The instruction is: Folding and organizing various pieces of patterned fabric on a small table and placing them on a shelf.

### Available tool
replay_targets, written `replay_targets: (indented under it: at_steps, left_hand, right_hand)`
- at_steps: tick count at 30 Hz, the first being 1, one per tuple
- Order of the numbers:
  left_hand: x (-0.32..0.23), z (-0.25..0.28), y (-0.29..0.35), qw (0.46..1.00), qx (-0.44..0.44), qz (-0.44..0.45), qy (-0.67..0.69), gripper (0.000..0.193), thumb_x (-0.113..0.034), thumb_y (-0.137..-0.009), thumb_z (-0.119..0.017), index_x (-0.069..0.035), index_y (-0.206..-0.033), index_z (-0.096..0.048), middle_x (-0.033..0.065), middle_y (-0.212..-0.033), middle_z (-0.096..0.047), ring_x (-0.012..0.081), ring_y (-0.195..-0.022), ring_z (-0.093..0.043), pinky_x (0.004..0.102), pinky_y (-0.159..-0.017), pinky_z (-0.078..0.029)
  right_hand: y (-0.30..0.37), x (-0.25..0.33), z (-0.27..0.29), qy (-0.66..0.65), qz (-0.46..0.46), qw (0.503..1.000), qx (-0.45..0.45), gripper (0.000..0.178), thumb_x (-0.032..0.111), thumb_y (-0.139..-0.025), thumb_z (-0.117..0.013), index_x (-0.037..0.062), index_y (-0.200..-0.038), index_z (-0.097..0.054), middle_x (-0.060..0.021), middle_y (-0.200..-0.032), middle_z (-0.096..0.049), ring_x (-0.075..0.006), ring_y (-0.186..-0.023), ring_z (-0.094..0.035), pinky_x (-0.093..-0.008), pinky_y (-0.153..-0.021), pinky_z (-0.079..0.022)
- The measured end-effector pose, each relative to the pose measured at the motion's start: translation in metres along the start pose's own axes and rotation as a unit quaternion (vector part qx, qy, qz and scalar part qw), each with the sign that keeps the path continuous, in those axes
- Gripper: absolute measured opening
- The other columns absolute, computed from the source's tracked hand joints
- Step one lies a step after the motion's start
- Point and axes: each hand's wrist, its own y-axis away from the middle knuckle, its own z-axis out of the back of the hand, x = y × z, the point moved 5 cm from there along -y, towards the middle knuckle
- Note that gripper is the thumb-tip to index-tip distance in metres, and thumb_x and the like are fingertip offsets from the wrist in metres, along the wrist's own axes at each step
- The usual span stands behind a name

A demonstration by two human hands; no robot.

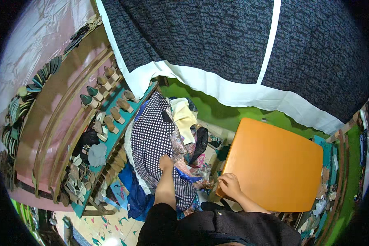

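My left hand (166, 162) is closed on a black-and-white polka-dot cloth (152, 131), which bulges over a heap of fabric in front of me. What lies beneath that cloth is hidden. Beside it on the heap are a pale yellow cloth (183, 117) and crumpled pieces in several colours. My right hand (229, 186) curls its fingers over the left edge of an orange table (276, 164), near its front corner; its fingertips are partly hidden.
A teal bench (110, 145) with several shoes and shoe parts runs along the left. Dark patterned cloth (201, 41) with white borders hangs across the back. Colourful scraps (104, 225) litter the tiled floor. Racks (336, 176) with more pieces stand at right.
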Motion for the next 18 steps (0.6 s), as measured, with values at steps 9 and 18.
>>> replay_targets:
  at_steps: [9,18]
  left_hand:
    - [0.033,0.033,0.039,0.950,-0.191,-0.055,0.239,0.014,-0.014,-0.075,-0.058,-0.003,-0.069,-0.051,0.0143,-0.071,-0.057,0.0328,-0.067,-0.054,0.0400,-0.063,-0.041]
    - [0.052,0.121,0.100,0.829,-0.391,-0.053,0.397,0.018,-0.016,-0.086,-0.049,0.001,-0.082,-0.044,0.0130,-0.073,-0.048,0.0225,-0.064,-0.047,0.0324,-0.064,-0.040]
  right_hand:
    - [0.019,0.004,-0.006,-0.003,0.030,1.000,0.007,0.009,0.011,-0.072,-0.056,0.0046,-0.078,-0.059,-0.0112,-0.080,-0.058,-0.0285,-0.079,-0.055,-0.0380,-0.072,-0.041]
    - [0.043,0.035,0.004,-0.034,0.064,0.997,0.020,0.010,0.009,-0.072,-0.055,0.0039,-0.080,-0.059,-0.0113,-0.080,-0.058,-0.0284,-0.078,-0.054,-0.0368,-0.072,-0.041]
